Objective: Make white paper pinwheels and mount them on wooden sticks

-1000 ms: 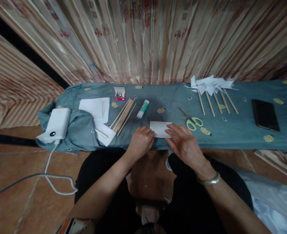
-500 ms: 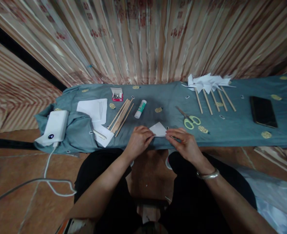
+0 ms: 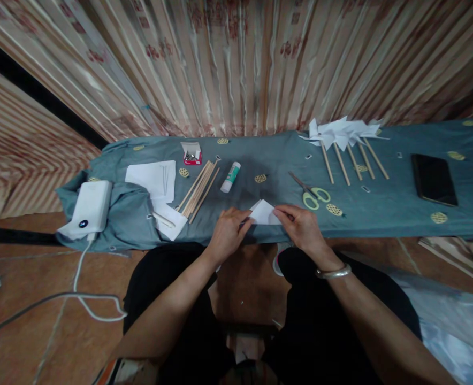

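Note:
A small white paper (image 3: 262, 212), folded into a triangle, lies on the blue-grey cloth (image 3: 381, 211) near its front edge. My left hand (image 3: 228, 232) pinches the paper's left corner with curled fingers. At the paper's right corner, my right hand (image 3: 300, 227) presses down with closed fingers; a metal bangle sits on that wrist. Green-handled scissors (image 3: 314, 195) lie just right of the paper. A glue stick (image 3: 230, 177) lies behind it.
A bundle of wooden sticks (image 3: 198, 191), white sheets (image 3: 152, 179), a red box of pins (image 3: 192, 155) and a white power bank (image 3: 90, 206) with its cable are at the left. Finished paper pinwheels on sticks (image 3: 346, 144) and a black phone (image 3: 434, 179) are at the right. A curtain hangs behind.
The flat rectangular paper has been folded over into a triangle. Both hands closed in on its corners, and the right hand went from spread flat to pinching.

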The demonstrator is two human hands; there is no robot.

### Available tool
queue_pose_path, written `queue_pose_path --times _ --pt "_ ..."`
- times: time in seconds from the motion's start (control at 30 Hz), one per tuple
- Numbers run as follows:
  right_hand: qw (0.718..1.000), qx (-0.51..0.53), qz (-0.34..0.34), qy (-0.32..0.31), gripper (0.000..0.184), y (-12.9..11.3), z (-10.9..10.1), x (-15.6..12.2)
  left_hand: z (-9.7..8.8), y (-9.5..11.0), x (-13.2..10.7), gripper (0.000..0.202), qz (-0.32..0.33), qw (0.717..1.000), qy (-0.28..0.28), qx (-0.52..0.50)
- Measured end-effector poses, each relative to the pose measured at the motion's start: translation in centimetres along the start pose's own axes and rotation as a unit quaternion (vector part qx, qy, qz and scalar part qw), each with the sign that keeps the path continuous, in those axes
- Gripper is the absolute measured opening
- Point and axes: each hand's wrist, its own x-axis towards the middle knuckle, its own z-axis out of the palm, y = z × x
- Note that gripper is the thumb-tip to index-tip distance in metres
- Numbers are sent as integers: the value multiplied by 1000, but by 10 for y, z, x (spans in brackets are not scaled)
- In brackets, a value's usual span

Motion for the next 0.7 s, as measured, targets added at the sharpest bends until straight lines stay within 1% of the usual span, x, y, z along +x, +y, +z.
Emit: queue_pose_path --times 0.17,0.27,0.37,0.43,0.5,0.57,0.63,0.7 --pt "1000 -7 23 0 19 -1 -3 2 3 -6 3 16 -16 999 31 -31" --pt "999 28 21 6 22 1 -4 2 4 -10 1 12 0 997 40 -61" --pt "997 69 7 14 24 0 -6 2 4 -13 -1 13 32 995 52 -84" --pt "997 76 -16 13 22 -3 -9 2 3 -13 -2 14 65 991 71 -94" --pt "997 58 -58 14 19 -9 -14 2 0 -12 0 15 108 986 95 -82" --pt "993 24 -110 24 16 -15 -20 1 -5 -10 3 18 147 981 116 -44" --pt "987 -6 -156 31 15 -20 -24 -2 -9 -8 4 19 172 976 134 0" --pt "982 -30 -185 19 16 -21 -26 -6 -10 -6 3 18 188 972 138 32"
